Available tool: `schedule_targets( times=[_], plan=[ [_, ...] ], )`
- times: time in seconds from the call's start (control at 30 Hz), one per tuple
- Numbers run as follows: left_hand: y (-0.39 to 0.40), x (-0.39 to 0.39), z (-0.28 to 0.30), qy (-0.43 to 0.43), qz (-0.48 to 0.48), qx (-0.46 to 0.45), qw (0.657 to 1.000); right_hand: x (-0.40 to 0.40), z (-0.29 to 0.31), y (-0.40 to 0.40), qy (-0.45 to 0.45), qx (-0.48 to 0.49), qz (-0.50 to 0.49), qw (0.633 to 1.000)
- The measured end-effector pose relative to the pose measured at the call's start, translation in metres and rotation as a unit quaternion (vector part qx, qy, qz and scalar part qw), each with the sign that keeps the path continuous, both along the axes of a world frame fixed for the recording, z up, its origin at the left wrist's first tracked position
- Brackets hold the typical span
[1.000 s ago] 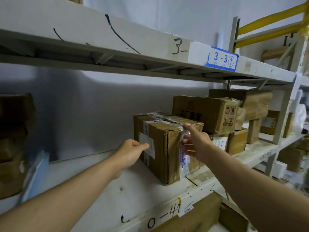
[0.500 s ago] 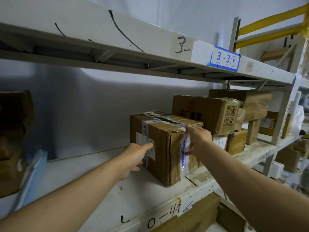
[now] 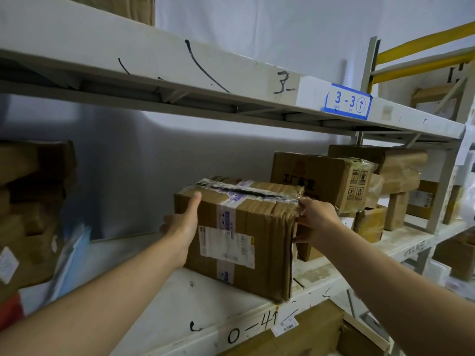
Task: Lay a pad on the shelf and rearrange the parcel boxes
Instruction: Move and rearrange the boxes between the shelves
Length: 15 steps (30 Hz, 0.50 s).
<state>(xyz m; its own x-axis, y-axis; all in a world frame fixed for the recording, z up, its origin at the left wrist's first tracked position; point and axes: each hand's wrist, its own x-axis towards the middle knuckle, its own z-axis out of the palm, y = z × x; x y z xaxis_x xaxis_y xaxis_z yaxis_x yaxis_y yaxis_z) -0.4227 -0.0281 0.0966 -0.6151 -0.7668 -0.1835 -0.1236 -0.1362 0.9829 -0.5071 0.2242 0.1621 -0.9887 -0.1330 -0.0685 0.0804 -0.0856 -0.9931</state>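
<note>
parcel box: front edge of shelf, on white sheet | long axis: along the shelf, spanning hand to hand | left hand: clasps left end, thumb on front face | right hand: fingers curled on upper right corner | both equally near

The parcel box sits on the shelf between left hand and right hand.

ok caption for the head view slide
Left hand and right hand hold a taped parcel box by its sides on a white shelf.
</note>
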Motion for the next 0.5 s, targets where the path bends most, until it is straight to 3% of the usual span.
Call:
schedule_targets(
  times=[0.1, 0.3, 0.5],
  plan=[
    [0.014, 0.027, 0.015, 0.035, 0.063, -0.002, 0.997, 0.007, 0.004, 0.009, -0.012, -0.011, 0.012, 1.000],
    [0.055, 0.071, 0.039, 0.085, 0.049, 0.019, 0.995, 0.020, 0.004, 0.028, -0.002, 0.025, 0.048, 0.999],
    [0.058, 0.076, 0.036, 0.078, 0.052, 0.010, 0.996, 0.023, -0.010, 0.035, 0.155, 0.067, -0.050, 0.984]
  ],
)
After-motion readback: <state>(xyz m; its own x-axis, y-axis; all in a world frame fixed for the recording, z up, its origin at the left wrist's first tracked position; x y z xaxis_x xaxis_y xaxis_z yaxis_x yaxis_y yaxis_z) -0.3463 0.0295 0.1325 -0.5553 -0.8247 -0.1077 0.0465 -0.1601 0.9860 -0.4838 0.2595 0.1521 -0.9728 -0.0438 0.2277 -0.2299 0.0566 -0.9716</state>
